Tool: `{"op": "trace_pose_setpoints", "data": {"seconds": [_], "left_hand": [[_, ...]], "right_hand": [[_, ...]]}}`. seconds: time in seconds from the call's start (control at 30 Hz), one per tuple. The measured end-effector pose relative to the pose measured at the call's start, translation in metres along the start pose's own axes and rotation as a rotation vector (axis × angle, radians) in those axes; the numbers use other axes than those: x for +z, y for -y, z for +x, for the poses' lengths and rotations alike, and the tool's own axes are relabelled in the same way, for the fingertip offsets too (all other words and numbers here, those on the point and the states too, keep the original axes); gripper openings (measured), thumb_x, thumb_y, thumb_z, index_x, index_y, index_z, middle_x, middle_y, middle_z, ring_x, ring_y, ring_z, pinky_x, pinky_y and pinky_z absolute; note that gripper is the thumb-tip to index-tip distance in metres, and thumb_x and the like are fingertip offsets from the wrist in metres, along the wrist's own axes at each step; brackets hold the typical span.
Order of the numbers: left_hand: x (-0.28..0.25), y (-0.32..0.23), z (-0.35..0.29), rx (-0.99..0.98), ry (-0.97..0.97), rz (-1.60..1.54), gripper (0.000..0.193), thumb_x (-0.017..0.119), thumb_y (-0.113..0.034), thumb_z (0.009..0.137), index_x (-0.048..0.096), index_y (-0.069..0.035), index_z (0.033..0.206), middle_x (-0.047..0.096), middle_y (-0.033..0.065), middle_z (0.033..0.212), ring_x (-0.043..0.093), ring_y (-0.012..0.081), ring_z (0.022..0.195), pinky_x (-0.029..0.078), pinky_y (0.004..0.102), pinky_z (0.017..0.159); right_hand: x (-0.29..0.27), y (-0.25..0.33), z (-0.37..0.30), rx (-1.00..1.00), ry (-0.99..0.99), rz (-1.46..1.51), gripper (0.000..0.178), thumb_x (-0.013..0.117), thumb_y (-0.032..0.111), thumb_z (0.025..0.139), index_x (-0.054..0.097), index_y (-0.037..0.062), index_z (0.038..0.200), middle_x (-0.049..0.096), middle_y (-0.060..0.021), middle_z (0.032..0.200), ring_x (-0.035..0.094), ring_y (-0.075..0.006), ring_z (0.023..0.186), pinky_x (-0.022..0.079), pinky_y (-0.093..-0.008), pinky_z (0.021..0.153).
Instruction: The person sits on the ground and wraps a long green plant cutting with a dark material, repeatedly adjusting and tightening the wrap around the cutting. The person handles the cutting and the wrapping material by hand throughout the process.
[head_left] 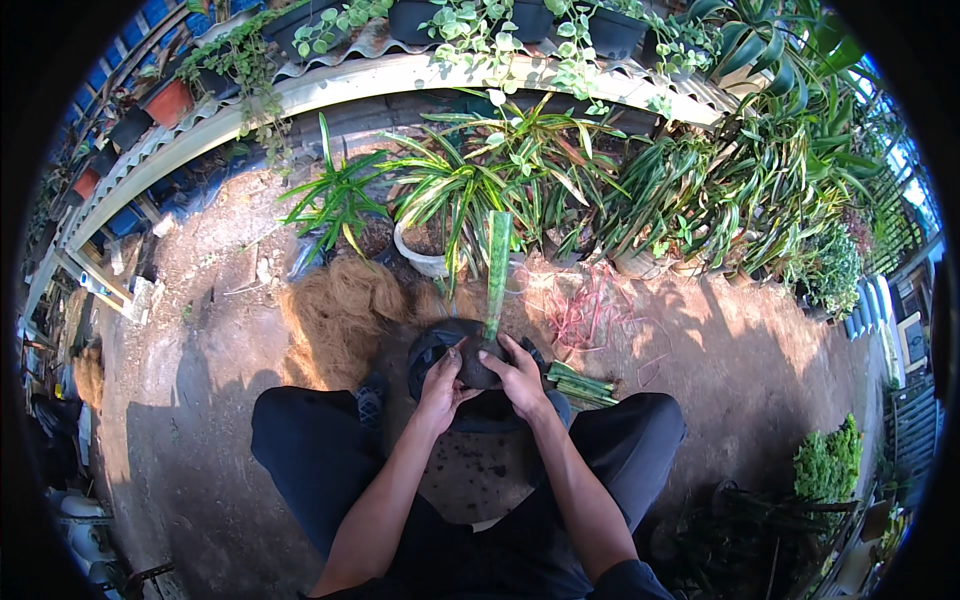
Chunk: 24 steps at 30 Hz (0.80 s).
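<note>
View from above of a person crouching on bare earth in a garden, dark trousers spread to either side, both forearms reaching forward from the lower edge.

The left hand [441,385] and right hand [520,378] meet at a small dark bag [478,371] of soil, held between the knees just above the ground. Each hand has its fingers curled and clamped on the bag, the left on its left side, the right on its right side, thumbs near the top. A long upright green leaf [497,270] with pale edges rises from the bag between the two hands and points away from the person.

Just behind the bag lies a larger black pot [432,345], partly hidden by the hands. To its left a heap of brown coconut fibre [338,310] sits on the ground. Just right of the right hand lies a small bundle of cut green leaves [582,384]. Further out, to the right of the upright leaf, is a tangle of pink string [590,312].

Beyond these, a row of potted plants with striped green and yellow leaves stands along a low wall [330,88]; one is in a white pot [425,258]. Trailing plants in dark and orange pots sit on top of the wall. Sunlight and shadow dapple the ground [200,330].
</note>
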<state>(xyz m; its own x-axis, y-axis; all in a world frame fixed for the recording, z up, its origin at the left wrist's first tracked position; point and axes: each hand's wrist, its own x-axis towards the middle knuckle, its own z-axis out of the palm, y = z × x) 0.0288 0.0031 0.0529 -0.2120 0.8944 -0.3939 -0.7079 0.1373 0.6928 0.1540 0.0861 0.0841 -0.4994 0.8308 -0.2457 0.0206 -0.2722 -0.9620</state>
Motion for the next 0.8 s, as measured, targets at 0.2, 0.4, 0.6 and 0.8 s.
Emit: {"op": "trace_pose_setpoints", "data": {"seconds": [0.2, 0.4, 0.6, 0.8], "left_hand": [[0.0, -0.001, 0.001, 0.069, 0.016, 0.065, 0.046, 0.048, -0.034, 0.101, 0.045, -0.011, 0.141, 0.062, 0.0053, 0.121, 0.067, 0.0127, 0.094, 0.061, 0.0325, 0.074], [-0.008, -0.002, 0.002, 0.07, 0.113, -0.088, 0.043, 0.046, -0.034, 0.102, 0.047, -0.014, 0.14, 0.065, 0.004, 0.114, 0.068, 0.011, 0.09, 0.061, 0.0308, 0.072], [-0.001, 0.0, -0.001, 0.05, -0.024, -0.086, 0.043, 0.045, -0.034, 0.102, 0.047, -0.014, 0.14, 0.066, 0.0041, 0.111, 0.069, 0.0108, 0.086, 0.061, 0.0295, 0.069], [-0.004, -0.001, -0.001, 0.069, 0.037, -0.082, 0.044, 0.046, -0.034, 0.102, 0.045, -0.014, 0.141, 0.065, 0.0048, 0.113, 0.069, 0.0126, 0.091, 0.061, 0.0299, 0.071]], "right_hand": [[-0.005, 0.003, 0.001, -0.093, 0.126, -0.185, 0.077, 0.081, 0.025, 0.077, 0.043, -0.0036, 0.138, 0.062, -0.0151, 0.12, 0.061, -0.0216, 0.109, 0.046, -0.0334, 0.097], [-0.004, 0.004, -0.001, -0.314, 0.151, -0.46, 0.087, 0.084, 0.024, 0.071, 0.04, -0.0032, 0.141, 0.061, -0.0208, 0.122, 0.06, -0.0278, 0.114, 0.045, -0.0358, 0.099], [-0.002, -0.002, 0.0, -0.412, 0.116, -0.488, 0.088, 0.082, 0.023, 0.072, 0.037, -0.004, 0.143, 0.059, -0.0213, 0.126, 0.058, -0.0285, 0.118, 0.043, -0.0361, 0.102], [-0.004, 0.0, 0.0, -0.308, 0.167, -0.419, 0.083, 0.079, 0.023, 0.078, 0.036, -0.0023, 0.144, 0.057, -0.0204, 0.13, 0.056, -0.024, 0.12, 0.042, -0.0349, 0.103]]}}
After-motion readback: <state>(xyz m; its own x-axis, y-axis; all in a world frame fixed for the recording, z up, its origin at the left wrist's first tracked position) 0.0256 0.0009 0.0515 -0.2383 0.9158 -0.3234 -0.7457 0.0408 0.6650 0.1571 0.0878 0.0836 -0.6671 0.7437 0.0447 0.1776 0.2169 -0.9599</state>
